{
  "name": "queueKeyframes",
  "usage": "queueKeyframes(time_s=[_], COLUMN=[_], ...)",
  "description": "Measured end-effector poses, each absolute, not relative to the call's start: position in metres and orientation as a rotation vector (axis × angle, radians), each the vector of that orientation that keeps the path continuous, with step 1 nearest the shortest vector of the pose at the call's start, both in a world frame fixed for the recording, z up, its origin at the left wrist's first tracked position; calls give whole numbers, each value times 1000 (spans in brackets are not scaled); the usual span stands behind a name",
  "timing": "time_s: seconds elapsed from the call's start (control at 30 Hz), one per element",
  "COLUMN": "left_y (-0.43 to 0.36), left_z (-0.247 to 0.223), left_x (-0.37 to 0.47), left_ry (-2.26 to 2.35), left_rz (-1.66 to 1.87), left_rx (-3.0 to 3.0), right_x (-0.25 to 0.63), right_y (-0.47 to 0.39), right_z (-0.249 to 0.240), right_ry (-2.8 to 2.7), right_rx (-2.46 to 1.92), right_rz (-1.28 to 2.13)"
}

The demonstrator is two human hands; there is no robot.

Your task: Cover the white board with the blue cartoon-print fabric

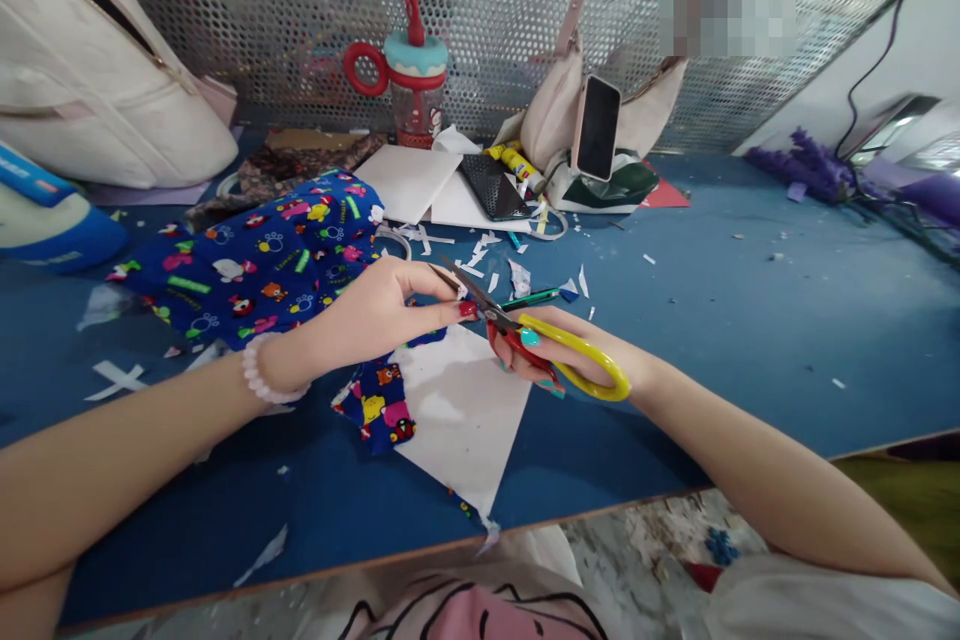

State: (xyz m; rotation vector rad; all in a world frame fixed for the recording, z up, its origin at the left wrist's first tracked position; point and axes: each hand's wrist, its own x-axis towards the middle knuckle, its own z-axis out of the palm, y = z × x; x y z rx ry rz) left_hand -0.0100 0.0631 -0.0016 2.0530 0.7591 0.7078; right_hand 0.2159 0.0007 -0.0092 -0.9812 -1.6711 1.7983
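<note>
My right hand [536, 345] grips a pair of scissors [577, 360] with one yellow and one red handle loop. Their blades point up and left, and their tips reach my left hand's fingers. Thumb and forefinger of my left hand [386, 305] are pinched together beside the blades; a tiny whitish bit shows there, too small to name. Beneath both hands lies a white sheet [472, 420], tilted like a diamond. A blue cartoon-print fabric [262, 255] spreads behind and under my left hand. One cut piece of this print [386, 405] overlaps the sheet's left side.
Paper scraps [480, 250] litter the blue table [750, 320]. Farther back are white cards [409, 180], a dark phone-like slab [495, 188], a red-handled cup [416, 80], a propped phone [596, 128] and a handbag [555, 110]. A white bag [97, 70] stands left, purple flowers [806, 165] right.
</note>
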Motion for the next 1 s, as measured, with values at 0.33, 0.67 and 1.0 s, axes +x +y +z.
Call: queueKeyframes(time_s=[0.33, 0.67, 1.0], left_y=[62, 55, 54], left_z=[-4, -7, -11], left_x=[-8, -5, -5], left_ry=[687, 775, 767], left_rz=[730, 645, 710], left_rx=[2013, 1993, 1914], right_x=[214, 216, 216], right_y=[-2, -3, -3], right_z=[-7, -13, -11], right_ry=[-1744, -1734, -1726], right_rx=[-1140, -988, -1107], right_rz=[1653, 1778, 1727])
